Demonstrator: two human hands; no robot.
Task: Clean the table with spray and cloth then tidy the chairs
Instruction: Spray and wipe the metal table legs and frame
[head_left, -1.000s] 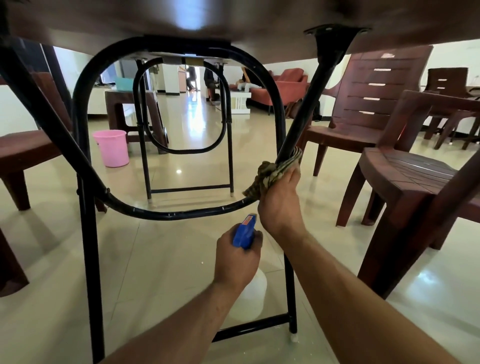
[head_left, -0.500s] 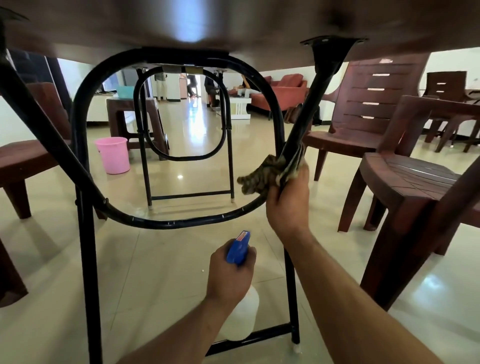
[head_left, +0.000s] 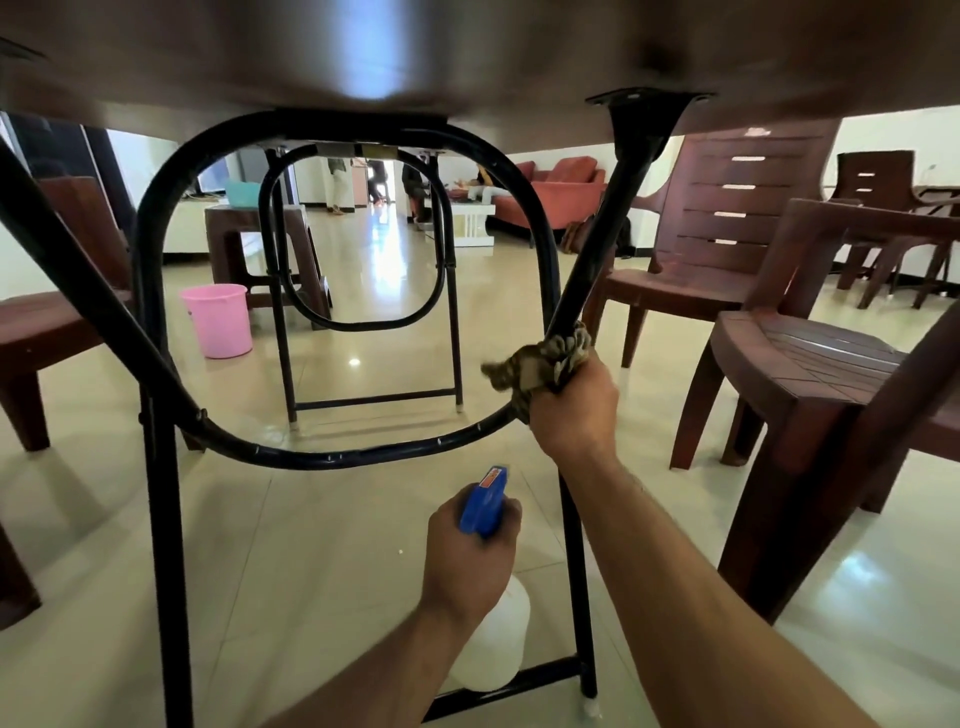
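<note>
Down beneath the table (head_left: 467, 52), a person's right hand (head_left: 571, 410) grasps a mottled cloth (head_left: 540, 364) bunched around the black slanted strut (head_left: 597, 244), just where it meets the looped leg frame (head_left: 156, 249). The left hand (head_left: 467, 551) clutches the blue-topped spray bottle (head_left: 485, 501) lower down, near the frame's upright. Brown plastic chairs crowd the right, the nearest chair (head_left: 810, 364) beside the right forearm. A pink bucket (head_left: 218, 319) stands on the tiled floor beyond.
</note>
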